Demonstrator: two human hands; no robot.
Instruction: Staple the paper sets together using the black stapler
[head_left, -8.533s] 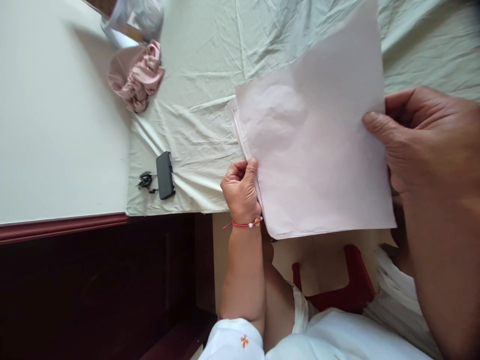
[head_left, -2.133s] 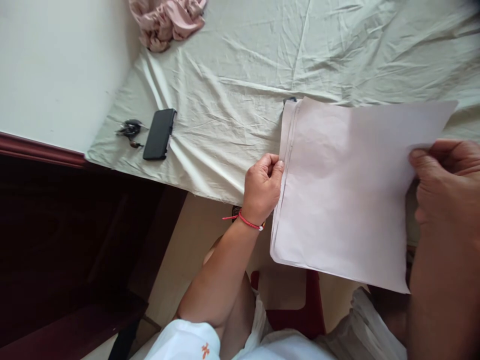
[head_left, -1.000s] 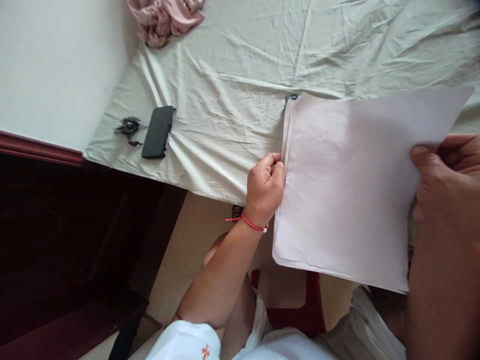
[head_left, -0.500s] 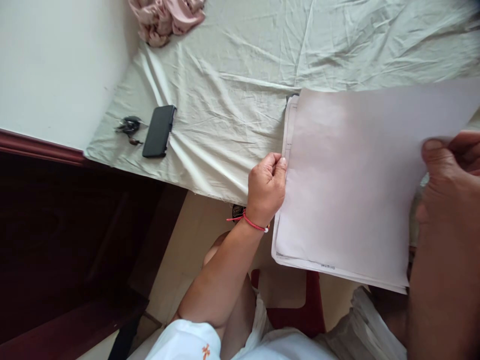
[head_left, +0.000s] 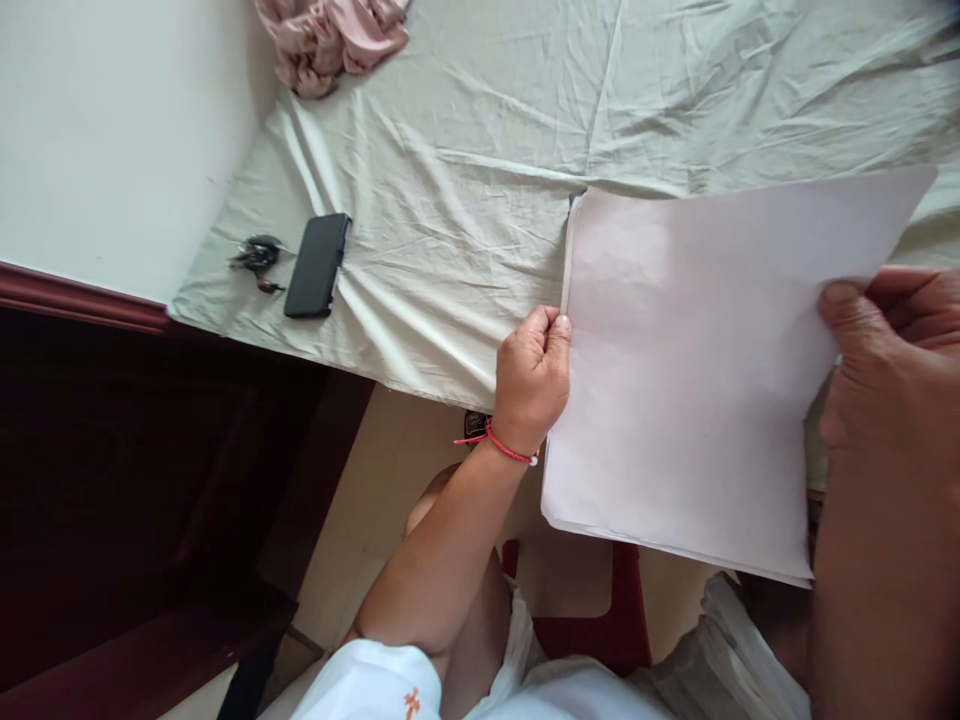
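Observation:
A sheaf of white paper sheets (head_left: 697, 370) hangs over the front edge of the cloth-covered surface, its blank top sheet facing me. My left hand (head_left: 534, 370), with a red cord bracelet (head_left: 511, 448) at the wrist, pinches the sheaf's left edge between thumb and fingers. My right hand (head_left: 892, 340) is closed on the right side of the top sheet, thumb on its face, and the sheet curves upward there. Dark corners of something peek out at the sheaf's upper left. Whatever lies beneath the top sheet is mostly hidden.
A pale green cloth (head_left: 480, 230) with wrinkles covers the surface. On its left part lie a black phone (head_left: 318, 265) and a bunch of keys (head_left: 259, 255). Pink fabric (head_left: 334, 40) is heaped at the back. Below stand a red stool (head_left: 622, 620) and dark wooden furniture (head_left: 150, 480).
My right hand has moved left with the top sheet. That sheet now lies almost flush with the sheaf's left edge, covering the printed margins seen before. My left hand has stayed in place.

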